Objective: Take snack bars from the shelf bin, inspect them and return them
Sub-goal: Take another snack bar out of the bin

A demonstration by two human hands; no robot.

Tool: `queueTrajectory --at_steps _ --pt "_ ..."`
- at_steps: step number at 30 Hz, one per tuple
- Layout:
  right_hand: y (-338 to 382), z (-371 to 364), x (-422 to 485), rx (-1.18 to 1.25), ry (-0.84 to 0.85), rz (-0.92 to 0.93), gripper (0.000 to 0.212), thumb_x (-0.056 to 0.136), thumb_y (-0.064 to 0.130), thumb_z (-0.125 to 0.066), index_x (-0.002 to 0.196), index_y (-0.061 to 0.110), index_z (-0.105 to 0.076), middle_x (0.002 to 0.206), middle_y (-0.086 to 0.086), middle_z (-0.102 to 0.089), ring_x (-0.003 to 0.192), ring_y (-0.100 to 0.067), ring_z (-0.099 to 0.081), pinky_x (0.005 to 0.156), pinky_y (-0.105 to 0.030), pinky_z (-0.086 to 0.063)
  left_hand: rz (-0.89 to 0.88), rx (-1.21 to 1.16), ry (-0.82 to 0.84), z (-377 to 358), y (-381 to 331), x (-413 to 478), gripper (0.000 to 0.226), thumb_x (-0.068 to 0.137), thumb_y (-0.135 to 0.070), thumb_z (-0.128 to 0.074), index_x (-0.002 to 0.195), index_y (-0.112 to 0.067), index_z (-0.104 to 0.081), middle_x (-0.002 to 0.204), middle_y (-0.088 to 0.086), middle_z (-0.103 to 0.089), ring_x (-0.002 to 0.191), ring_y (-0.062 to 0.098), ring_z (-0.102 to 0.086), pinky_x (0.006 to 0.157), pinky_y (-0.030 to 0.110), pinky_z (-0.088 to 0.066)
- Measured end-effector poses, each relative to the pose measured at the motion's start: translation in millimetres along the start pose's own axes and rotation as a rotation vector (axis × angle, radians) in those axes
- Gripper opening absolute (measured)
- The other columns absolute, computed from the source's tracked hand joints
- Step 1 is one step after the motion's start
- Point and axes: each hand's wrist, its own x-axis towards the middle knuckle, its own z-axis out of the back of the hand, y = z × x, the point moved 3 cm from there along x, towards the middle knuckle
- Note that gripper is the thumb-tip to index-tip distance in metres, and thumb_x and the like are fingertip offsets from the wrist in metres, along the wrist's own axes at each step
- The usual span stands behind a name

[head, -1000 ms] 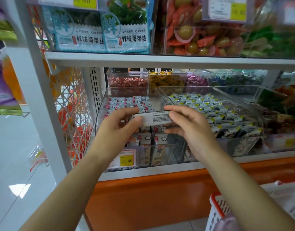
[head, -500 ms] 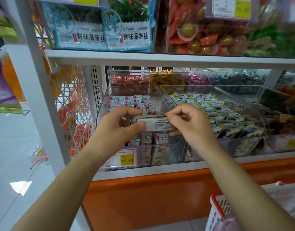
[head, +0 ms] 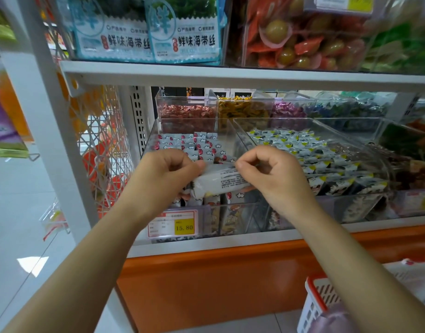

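Snack bar [head: 218,181] has tilted, left end lower; left hand [head: 168,174] and right hand [head: 271,174] now pinch its ends with curled fingers over the bin [head: 149,143] front edge, so inspection continues

1. We see a price tag [head: 173,223] reading 15.80 just below the left hand [head: 163,174].
2. We see 2 blue seaweed packets [head: 185,34] on the shelf above both hands.
3. We see a red-rimmed white basket [head: 316,306] below the right hand [head: 271,174].
4. We see red candies [head: 187,112] beyond the left hand.
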Motion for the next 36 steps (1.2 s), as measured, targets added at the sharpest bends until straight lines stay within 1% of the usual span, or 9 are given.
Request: queueTrajectory --at_steps 5,10,12,15,19,23,27,32,36 --pt "-3.5 2.4 -0.3 0.015 0.064 -0.081 0.008 0.085 0.016 -0.065 0.078 0.016 -0.070 0.077 -0.002 -0.068 0.069 -0.017 -0.064 0.060 -0.032 -0.056 -0.058 0.115 0.009 1.4 -0.8 -2.4 0.033 0.085 -0.031 -0.061 0.066 -0.005 -0.062 0.051 0.003 -0.053 0.041 0.004 -0.045 0.041 0.015 -0.040" --pt "-5.8 4.1 6.2 -0.007 0.025 -0.080 0.016 0.085 0.015 -0.064 0.071 0.011 -0.070 0.066 0.007 -0.065 0.063 -0.002 -0.060 0.058 -0.012 -0.047 -0.121 0.125 0.017 -3.9 -3.8 -4.9 0.030 0.086 -0.027 -0.060 0.069 -0.002 -0.061 0.054 0.002 -0.047 0.040 0.002 -0.036 0.041 0.009 -0.031" --pt "-10.1 4.9 8.7 0.034 0.057 -0.127 0.016 0.085 0.016 -0.064 0.071 0.017 -0.071 0.067 0.014 -0.067 0.069 -0.002 -0.064 0.063 -0.020 -0.053 -0.135 0.118 0.009 -4.7 -4.0 -4.6 0.028 0.086 -0.026 -0.061 0.068 -0.004 -0.062 0.053 0.000 -0.047 0.041 0.002 -0.038 0.041 0.010 -0.031" --pt "-15.3 3.1 7.1 0.184 0.104 -0.205 0.022 0.087 0.013 -0.063 0.069 0.022 -0.071 0.070 0.013 -0.069 0.070 -0.013 -0.068 0.052 -0.029 -0.056 -0.133 0.131 0.000 -6.3 -2.6 -5.0 0.027 0.085 -0.027 -0.062 0.064 -0.011 -0.061 0.049 -0.008 -0.048 0.041 0.002 -0.040 0.041 0.010 -0.033" --pt "-16.0 1.9 3.8 0.376 0.123 -0.217 0.012 0.085 0.021 -0.062 0.090 0.018 -0.072 0.084 0.002 -0.073 0.078 -0.017 -0.070 0.058 -0.028 -0.059 -0.030 0.034 -0.077 -3.6 5.5 1.1 0.028 0.087 -0.027 -0.061 0.071 -0.004 -0.064 0.064 0.011 -0.061 0.049 0.009 -0.054 0.043 0.014 -0.044" --pt "-12.7 -1.8 2.4 0.369 0.198 -0.134 0.038 0.075 0.016 -0.069 0.111 0.028 -0.064 0.096 0.002 -0.071 0.072 -0.015 -0.070 0.067 -0.026 -0.058 0.144 -0.186 -0.109 -4.7 12.2 6.9 0.031 0.087 -0.027 -0.061 0.079 0.002 -0.066 0.073 0.007 -0.067 0.051 0.006 -0.062 0.046 0.016 -0.049" --pt "-15.2 2.5 7.2 0.358 -0.066 -0.139 0.026 0.084 0.010 -0.066 0.106 0.022 -0.065 0.095 -0.004 -0.067 0.072 -0.008 -0.066 0.059 -0.023 -0.057 0.132 -0.235 -0.119 -8.6 13.0 9.9 0.026 0.094 -0.038 -0.048 0.096 -0.019 -0.066 0.080 -0.005 -0.068 0.068 0.008 -0.063 0.052 0.021 -0.050" --pt "-25.1 13.8 6.7 0.342 -0.367 -0.203 0.011 0.089 0.018 -0.062 0.100 0.017 -0.061 0.089 -0.006 -0.061 0.056 -0.010 -0.064 0.048 -0.023 -0.053 -0.147 0.525 -0.056 -17.7 16.8 20.0 0.041 0.093 -0.036 -0.049 0.132 -0.022 -0.050 0.132 -0.005 -0.053 0.124 0.014 -0.042 0.102 0.033 -0.034" --pt "-25.1 11.3 7.4 0.413 -0.339 -0.223 0.020 0.089 0.012 -0.061 0.108 0.010 -0.057 0.093 -0.006 -0.060 0.056 -0.014 -0.066 0.051 -0.024 -0.055 -0.201 0.918 0.206 -38.8 31.4 21.3 0.048 0.098 -0.042 -0.027 0.144 -0.028 -0.032 0.153 -0.011 -0.026 0.141 0.009 -0.011 0.111 0.042 -0.008"
